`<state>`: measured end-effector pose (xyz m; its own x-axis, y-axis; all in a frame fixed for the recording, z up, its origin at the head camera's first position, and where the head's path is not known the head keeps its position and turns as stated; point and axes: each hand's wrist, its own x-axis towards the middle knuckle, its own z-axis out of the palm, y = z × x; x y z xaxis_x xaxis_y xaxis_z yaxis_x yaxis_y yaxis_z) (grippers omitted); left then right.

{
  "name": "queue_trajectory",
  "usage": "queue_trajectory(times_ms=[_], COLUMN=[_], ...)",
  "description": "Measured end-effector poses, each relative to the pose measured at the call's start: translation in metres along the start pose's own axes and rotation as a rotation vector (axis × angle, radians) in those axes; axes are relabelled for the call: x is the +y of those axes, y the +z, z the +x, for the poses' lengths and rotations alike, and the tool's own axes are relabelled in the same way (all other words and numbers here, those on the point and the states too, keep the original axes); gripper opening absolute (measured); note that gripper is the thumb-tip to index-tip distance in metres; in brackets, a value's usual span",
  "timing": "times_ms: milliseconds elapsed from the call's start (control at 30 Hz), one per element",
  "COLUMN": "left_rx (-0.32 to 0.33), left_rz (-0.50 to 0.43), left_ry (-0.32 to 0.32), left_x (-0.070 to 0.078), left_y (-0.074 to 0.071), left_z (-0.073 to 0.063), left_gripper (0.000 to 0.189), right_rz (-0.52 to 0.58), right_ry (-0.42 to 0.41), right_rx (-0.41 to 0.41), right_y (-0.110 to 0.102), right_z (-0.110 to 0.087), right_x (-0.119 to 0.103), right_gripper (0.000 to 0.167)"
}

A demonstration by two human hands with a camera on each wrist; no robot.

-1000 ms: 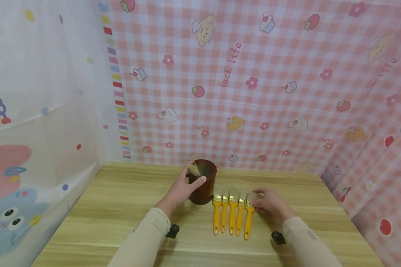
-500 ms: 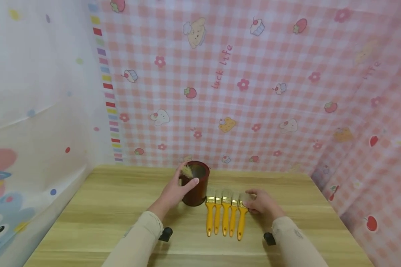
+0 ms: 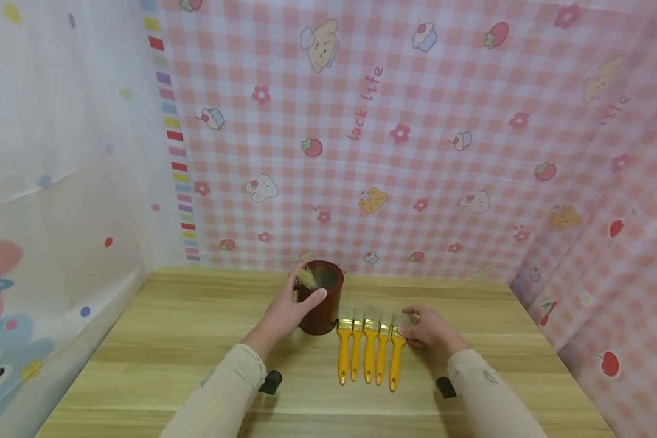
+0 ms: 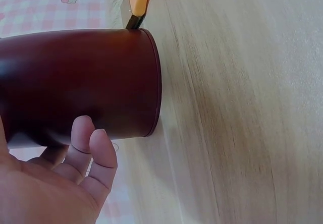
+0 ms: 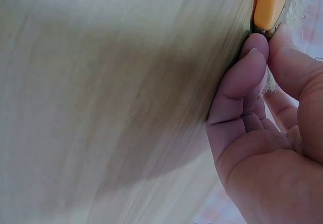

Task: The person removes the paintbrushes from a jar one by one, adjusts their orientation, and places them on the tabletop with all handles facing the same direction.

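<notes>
A dark reddish-brown cylindrical pot [image 3: 323,313] stands upright on the wooden table. My left hand [image 3: 283,311] holds it from the left, thumb across the near side by the rim and other fingers round the far side; in the left wrist view two fingertips [image 4: 103,148] show beside the pot's wall. Pale bristles [image 3: 306,278] stick up inside the pot's mouth. To its right, several yellow-handled paintbrushes [image 3: 369,353] lie in a row, bristles pointing away. My right hand [image 3: 429,330] pinches the rightmost paintbrush [image 3: 395,362] near its metal ferrule, between thumb and fingers.
The wooden table [image 3: 208,340] ends at a pink checked cloth [image 3: 438,182] hanging behind. A white patterned cloth [image 3: 87,231] hangs on the left. Black pieces [image 3: 271,382] show beside both sleeves.
The head view has shifted a little, so everything sits further left in it. Both hands, the pot and the paintbrushes keep their places.
</notes>
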<state>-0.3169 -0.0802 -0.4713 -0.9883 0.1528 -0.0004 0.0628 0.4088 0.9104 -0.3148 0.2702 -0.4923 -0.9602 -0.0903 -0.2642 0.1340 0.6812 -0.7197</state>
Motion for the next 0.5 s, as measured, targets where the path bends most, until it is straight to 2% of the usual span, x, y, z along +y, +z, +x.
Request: queue_trajectory(times_ms=[267,400,500], left_rx=[-0.012,-0.018,-0.017], left_rz=[0.012,0.008,0.009], left_ry=[-0.001,-0.003,-0.005], left_x=[0.002,0.003,0.003], left_y=[-0.001,-0.001,-0.002], left_z=[-0.003,-0.003,-0.003], left_gripper=[0.085,0.086,0.086], right_rz=[0.008,-0.101,-0.205], right_ry=[0.015,0.006,-0.042], right_rx=[-0.017,-0.039,-0.019], right_y=[-0.003,-0.015,-0.028], right_z=[-0.004,-0.007,-0.004], right_x=[0.001,-0.008,-0.024], right_gripper=[0.06,0.063,0.064])
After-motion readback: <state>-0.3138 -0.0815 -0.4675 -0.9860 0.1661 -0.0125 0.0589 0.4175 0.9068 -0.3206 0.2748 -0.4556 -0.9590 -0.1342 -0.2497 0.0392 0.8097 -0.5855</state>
